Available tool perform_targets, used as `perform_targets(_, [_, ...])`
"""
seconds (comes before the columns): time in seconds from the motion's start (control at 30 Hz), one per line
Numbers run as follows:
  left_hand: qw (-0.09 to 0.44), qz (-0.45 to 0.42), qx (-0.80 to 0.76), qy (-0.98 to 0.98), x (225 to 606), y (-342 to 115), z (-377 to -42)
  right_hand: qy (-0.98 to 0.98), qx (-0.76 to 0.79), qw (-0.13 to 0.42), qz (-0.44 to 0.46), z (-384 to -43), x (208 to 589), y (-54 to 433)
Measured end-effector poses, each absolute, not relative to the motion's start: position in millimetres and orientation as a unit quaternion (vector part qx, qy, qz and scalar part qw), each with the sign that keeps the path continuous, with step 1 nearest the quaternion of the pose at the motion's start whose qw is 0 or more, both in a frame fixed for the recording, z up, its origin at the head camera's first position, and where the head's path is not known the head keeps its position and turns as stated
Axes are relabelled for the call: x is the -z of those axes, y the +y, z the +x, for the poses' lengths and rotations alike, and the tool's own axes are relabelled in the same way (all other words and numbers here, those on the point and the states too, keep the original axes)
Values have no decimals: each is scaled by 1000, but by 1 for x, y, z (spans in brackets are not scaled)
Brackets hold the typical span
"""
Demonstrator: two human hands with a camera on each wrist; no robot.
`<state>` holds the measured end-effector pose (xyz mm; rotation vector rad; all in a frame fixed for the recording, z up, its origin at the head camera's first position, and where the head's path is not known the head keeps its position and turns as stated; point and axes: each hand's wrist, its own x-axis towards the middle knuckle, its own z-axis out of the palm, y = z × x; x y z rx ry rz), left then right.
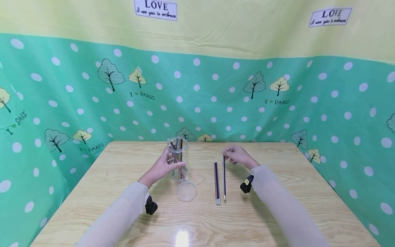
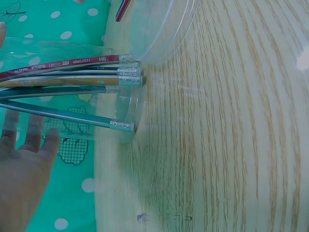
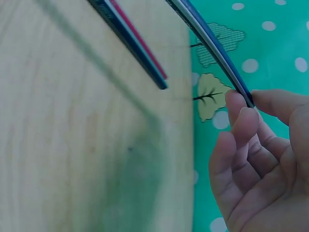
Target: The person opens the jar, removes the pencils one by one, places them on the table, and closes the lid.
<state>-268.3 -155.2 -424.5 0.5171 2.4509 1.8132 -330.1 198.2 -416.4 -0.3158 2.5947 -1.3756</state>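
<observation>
A clear jar stands upright on the table with several pencils inside, their eraser ends down at its base. My left hand grips the jar, thumb on the near side and fingers round the left. In the right wrist view, the thumb and fingertips of my right hand pinch one end of a dark striped pencil. Its eraser end points toward me in the head view. Left of that pencil, a red-striped pencil and a dark pencil lie side by side on the table.
A round clear lid lies flat just in front of the jar. The wood-grain table ends at a green dotted curtain behind, with curtain along both sides too.
</observation>
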Motion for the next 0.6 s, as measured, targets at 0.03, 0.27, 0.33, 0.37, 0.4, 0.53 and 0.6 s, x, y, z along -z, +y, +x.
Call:
perform_targets(0.03, [25, 167, -589, 791, 424, -155, -268, 874, 465, 99, -106, -329, 418, 198])
perform_targets(0.27, [29, 170, -588, 790, 419, -153, -265, 852, 498, 132, -91, -329, 432, 196])
perform_targets(0.33, [26, 169, -589, 790, 423, -154, -268, 853, 498, 132, -85, -330, 435, 195])
perform_targets(0.37, [26, 170, -588, 790, 423, -155, -268, 853, 498, 132, -80, -329, 436, 194])
perform_targets(0.4, [26, 168, -589, 790, 423, -155, -268, 854, 498, 132, -78, -329, 437, 194])
perform_targets(0.53, [27, 164, -592, 789, 423, -155, -267, 853, 499, 135, -71, -329, 443, 193])
perform_targets(0.6, [28, 160, -592, 789, 423, -154, -267, 852, 500, 138, -70, -330, 447, 193])
